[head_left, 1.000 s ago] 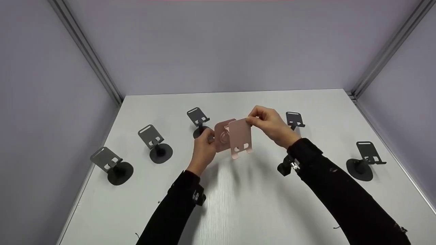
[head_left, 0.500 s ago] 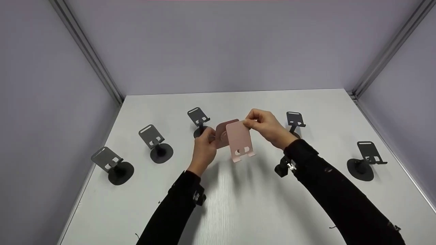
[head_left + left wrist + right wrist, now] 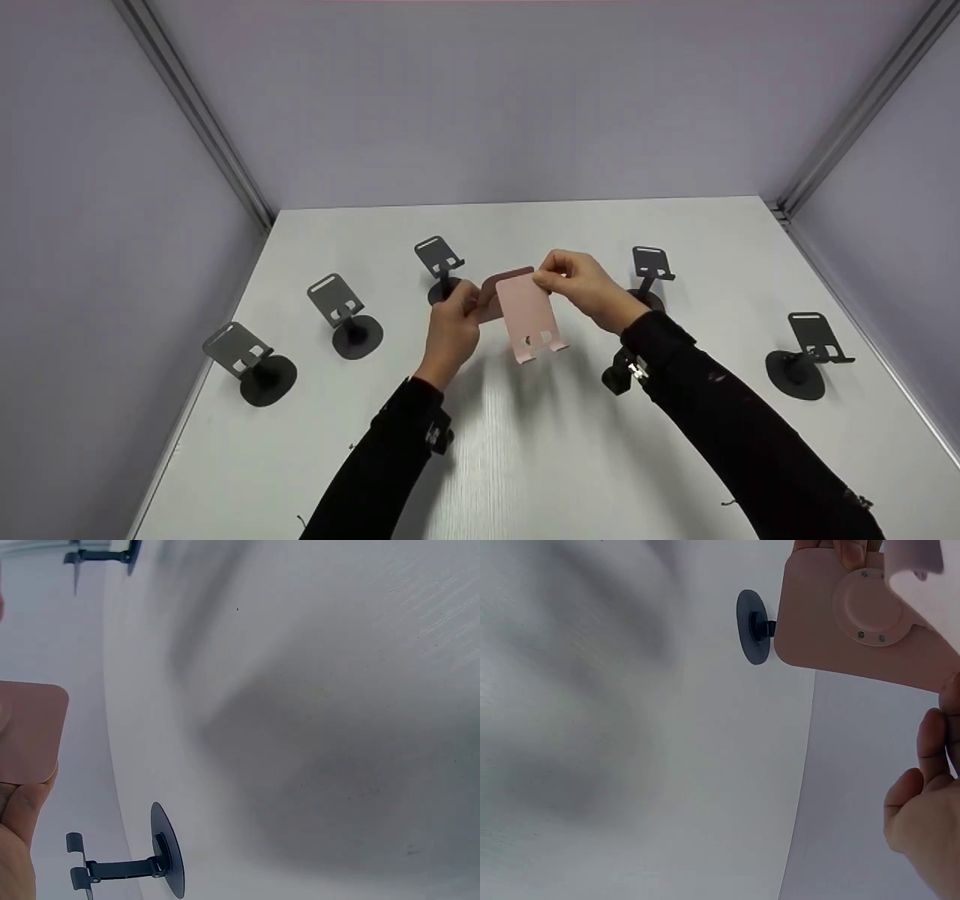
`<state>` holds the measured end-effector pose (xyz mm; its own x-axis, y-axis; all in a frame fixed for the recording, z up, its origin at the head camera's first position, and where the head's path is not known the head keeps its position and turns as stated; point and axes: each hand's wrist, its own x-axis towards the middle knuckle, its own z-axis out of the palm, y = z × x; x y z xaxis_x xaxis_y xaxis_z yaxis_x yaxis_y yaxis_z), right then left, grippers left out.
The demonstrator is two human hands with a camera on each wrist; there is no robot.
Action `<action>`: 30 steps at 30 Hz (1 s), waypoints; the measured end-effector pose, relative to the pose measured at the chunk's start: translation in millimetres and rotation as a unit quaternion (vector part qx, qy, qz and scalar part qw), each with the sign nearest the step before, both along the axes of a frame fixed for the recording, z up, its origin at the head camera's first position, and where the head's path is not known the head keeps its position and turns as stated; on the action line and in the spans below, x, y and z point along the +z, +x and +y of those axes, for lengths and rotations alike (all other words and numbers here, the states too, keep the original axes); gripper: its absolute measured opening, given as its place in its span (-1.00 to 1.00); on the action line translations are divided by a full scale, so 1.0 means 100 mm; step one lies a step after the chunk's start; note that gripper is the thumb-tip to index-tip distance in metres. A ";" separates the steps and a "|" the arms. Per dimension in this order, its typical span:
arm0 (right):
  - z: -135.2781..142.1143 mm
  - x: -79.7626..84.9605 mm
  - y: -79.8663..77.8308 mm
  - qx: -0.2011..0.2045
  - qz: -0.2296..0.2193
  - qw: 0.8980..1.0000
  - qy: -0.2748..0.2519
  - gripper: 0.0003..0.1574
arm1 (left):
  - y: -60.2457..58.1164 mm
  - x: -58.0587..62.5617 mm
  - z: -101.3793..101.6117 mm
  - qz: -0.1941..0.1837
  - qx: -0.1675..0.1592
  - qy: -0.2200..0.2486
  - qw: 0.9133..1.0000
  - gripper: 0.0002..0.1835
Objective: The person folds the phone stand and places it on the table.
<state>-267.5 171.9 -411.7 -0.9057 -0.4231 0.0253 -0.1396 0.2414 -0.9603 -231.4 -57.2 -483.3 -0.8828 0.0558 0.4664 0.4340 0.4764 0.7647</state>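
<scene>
A pink phone stand (image 3: 529, 311) is held above the middle of the white table, its front plate with two slots and two lower hooks facing the head camera. At its left edge, my left hand (image 3: 453, 326) grips the rear plate, which is partly hidden behind the front one. My right hand (image 3: 586, 289) pinches the front plate's upper right corner between thumb and fingers. In the right wrist view a round hinge disc with small screws shows on the rear plate (image 3: 806, 607). The left wrist view catches only a rounded end of the pink plate (image 3: 34, 731).
Several dark grey phone stands stand around on the table (image 3: 525, 465): two at the left (image 3: 268, 381) (image 3: 358, 337), one behind my left hand (image 3: 439, 256), one behind my right (image 3: 651, 262) and one at the far right (image 3: 796, 375). Pale walls (image 3: 480, 105) enclose the back and sides.
My right hand has moved down and slightly left with the front plate, which tilts more toward the camera. Less of the rear plate shows. The left hand stays almost in place.
</scene>
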 end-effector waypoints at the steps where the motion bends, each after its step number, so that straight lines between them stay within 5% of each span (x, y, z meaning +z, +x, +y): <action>1: 0.00 -0.01 0.00 0.000 -0.006 1.000 -0.001 -0.79 | 0.00 0.00 0.00 0.003 0.000 -0.003 1.000 -0.86; 30: -0.07 -0.07 0.02 -0.030 -0.040 0.999 0.021 -0.80 | 0.01 -0.03 0.01 0.041 -0.009 -0.005 0.999 -0.81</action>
